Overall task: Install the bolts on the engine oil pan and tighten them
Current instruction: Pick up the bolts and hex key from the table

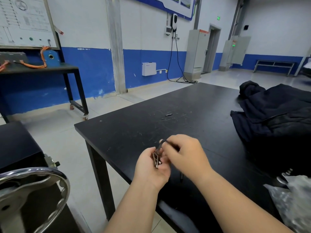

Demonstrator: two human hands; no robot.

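My left hand (152, 167) is cupped palm up over the near left part of the black table (134, 128) and holds several metal bolts (156, 160). My right hand (183, 153) reaches over it from the right, and its fingers pinch a dark bolt (160, 145) at the top of the bunch. The oil pan is not in view.
A dark jacket (276, 115) lies on the table's right side. Crumpled plastic with metal parts (292, 195) sits at the near right. A small dark piece (168, 114) lies mid-table. A chrome handwheel (32, 187) on a stand is at lower left, with open floor beyond.
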